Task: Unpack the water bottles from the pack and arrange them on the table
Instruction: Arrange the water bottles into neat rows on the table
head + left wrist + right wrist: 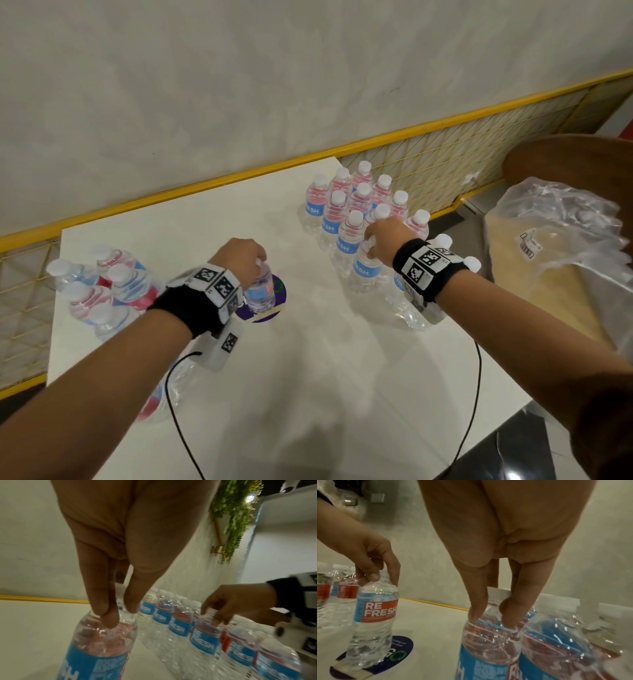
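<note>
I am viewing a white table (308, 377) with both hands working over it. My left hand (239, 260) is pinching the neck of a single water bottle (261, 291), fingers curled around the white cap. This bottle is standing upright on a dark round sticker (279, 291) near the table centre; the right wrist view is showing its base resting on the sticker (402, 650) and the label reading "RE FRESH". In the left wrist view, the fingertips (109, 620) are pressing against the bottle's shoulder just below the cap.

My right hand (383, 240) is pinching the cap of a second bottle (366, 270), which is standing at the near edge of the right-hand group of bottles (359, 198). The right wrist view is showing thumb and fingers (477, 609) closing on either side of the neck, with neighbouring bottles touching it on the right.

A left-hand group of bottles (99, 284) is standing near the left table edge, well apart from the right-hand group. Crumpled clear plastic wrap (561, 226) is lying on a surface to the right of the table. A yellow-framed mesh railing (445, 154) is running behind the table, against a pale wall (239, 85). Black cables (472, 394) are trailing from both wrist units.
</note>
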`<state>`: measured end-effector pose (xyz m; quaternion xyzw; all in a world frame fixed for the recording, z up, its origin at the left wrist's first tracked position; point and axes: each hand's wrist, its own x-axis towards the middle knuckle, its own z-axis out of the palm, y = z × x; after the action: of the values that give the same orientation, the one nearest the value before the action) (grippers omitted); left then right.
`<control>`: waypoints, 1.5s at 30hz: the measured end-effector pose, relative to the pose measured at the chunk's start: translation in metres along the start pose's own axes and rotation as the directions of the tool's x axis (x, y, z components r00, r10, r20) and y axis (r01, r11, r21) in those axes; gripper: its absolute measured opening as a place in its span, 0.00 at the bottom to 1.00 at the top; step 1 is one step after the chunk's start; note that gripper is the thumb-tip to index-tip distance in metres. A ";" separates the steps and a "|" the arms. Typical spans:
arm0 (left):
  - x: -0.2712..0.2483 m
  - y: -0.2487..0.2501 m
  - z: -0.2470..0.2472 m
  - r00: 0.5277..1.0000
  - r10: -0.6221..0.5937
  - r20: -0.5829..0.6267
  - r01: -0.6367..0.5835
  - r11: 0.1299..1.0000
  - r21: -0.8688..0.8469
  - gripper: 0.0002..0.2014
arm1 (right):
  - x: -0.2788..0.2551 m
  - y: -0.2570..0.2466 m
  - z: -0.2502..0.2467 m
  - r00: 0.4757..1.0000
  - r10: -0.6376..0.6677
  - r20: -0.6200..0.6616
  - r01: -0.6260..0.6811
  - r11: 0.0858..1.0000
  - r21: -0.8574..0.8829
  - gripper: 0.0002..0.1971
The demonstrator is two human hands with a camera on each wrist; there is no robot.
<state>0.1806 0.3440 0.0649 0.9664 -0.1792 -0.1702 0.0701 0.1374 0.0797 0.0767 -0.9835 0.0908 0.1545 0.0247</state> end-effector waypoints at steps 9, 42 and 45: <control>-0.026 0.067 0.025 0.984 0.169 -0.052 -0.177 0.953 -0.246 0.15 | -0.066 -0.029 0.026 0.972 -0.235 -0.005 0.226 0.931 0.287 0.35; -0.095 -0.090 0.007 0.873 -0.377 0.309 0.313 0.920 0.237 0.30 | -0.062 0.027 0.028 0.992 0.084 -0.094 -0.066 0.980 0.186 0.19; -0.097 -0.091 0.006 0.882 -0.364 0.300 0.306 0.926 0.223 0.29 | -0.058 0.023 0.028 0.990 0.094 -0.102 -0.076 0.982 0.170 0.18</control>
<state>0.1228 0.4632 0.0708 0.9418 -0.0321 -0.3264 -0.0744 0.0701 0.0689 0.0678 -0.9802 0.1467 0.0929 0.0948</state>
